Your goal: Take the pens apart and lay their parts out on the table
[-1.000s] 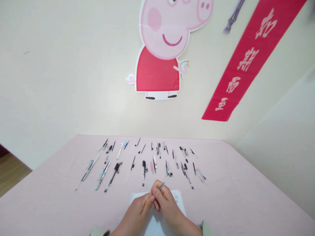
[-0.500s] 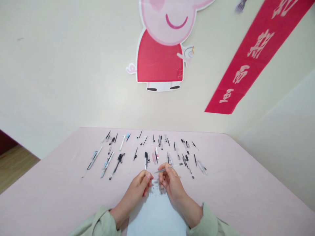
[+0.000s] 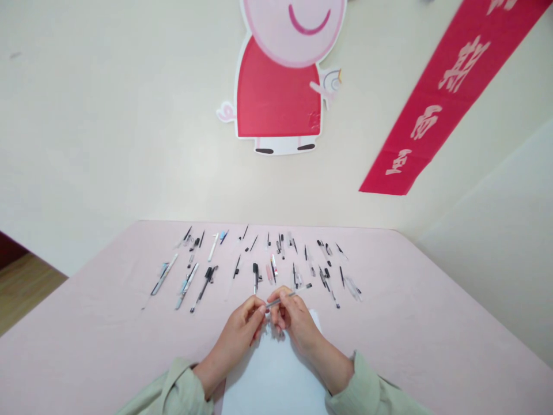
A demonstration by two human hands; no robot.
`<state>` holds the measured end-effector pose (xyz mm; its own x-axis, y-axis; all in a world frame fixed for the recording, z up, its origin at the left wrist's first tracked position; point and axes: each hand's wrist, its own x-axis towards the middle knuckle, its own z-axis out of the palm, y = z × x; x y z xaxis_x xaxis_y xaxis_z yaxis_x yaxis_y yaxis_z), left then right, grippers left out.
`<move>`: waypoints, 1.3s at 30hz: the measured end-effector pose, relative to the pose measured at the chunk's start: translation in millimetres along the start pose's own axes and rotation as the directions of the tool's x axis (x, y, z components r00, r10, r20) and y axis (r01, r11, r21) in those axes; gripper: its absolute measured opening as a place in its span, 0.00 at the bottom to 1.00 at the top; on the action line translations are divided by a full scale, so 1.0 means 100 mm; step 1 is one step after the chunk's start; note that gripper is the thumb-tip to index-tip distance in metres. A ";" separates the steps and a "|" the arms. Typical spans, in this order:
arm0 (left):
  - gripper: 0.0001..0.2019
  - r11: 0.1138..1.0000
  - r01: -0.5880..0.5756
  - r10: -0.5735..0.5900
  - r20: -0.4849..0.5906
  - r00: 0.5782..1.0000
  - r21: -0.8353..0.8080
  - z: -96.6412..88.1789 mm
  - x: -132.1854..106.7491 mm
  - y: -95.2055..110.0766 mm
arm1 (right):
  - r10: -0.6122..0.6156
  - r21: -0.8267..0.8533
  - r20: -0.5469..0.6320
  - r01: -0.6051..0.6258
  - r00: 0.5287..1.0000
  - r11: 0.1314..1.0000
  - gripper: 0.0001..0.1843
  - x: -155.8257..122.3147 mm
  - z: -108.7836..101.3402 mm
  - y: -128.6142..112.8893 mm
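My right hand (image 3: 290,319) is closed around a thin clear pen (image 3: 288,296) that points up and to the right, its dark end near the laid-out pens. My left hand (image 3: 243,324) sits just left of it, fingers pinched at the pen's near tip. Both hands hover over a white sheet of paper (image 3: 273,377) on the pink table (image 3: 86,346). Beyond them lie two rows of several pens and pen parts (image 3: 203,285).
A cream wall rises behind the table with a pink cartoon pig cutout (image 3: 280,75) and a red banner (image 3: 436,98) with pale characters. The table's left edge drops to a wooden floor (image 3: 21,294). A white surface stands at the right.
The view tilted down and the hands moved farther up the table. The hands parted briefly, then closed together again on the pen, which now lies flatter and points right.
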<state>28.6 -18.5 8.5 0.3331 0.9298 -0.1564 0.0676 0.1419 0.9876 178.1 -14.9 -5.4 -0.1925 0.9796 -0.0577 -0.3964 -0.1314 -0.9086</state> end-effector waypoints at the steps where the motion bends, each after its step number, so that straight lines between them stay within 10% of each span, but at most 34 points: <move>1: 0.20 1.000 0.009 -0.010 -0.010 1.000 -0.006 0.00 0.00 0.00 | 0.005 0.010 -0.010 -0.005 1.000 1.000 0.24 0.00 0.00 0.00; 9: 0.20 0.981 0.092 -0.120 -0.159 0.980 -0.173 0.01 -0.01 0.02 | -0.027 0.113 -0.311 0.065 0.950 0.991 0.19 0.03 -0.05 -0.15; 20: 0.27 0.923 0.077 -0.137 -0.134 0.981 -0.378 -0.05 -0.01 0.12 | 0.056 0.072 -0.051 -0.053 0.997 0.996 0.19 -0.03 0.06 -0.06; 39: 0.30 0.895 0.094 -0.204 -0.213 0.955 -0.436 -0.06 0.00 0.13 | -0.029 -0.326 -0.228 -0.048 0.973 0.944 0.28 0.03 -0.08 -0.02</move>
<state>23.5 -14.8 21.0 0.1039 0.9319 -0.3474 -0.3184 0.3621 0.8761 185.6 -10.0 -6.8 0.0293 0.9918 -0.1242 -0.0727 -0.1218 -0.9899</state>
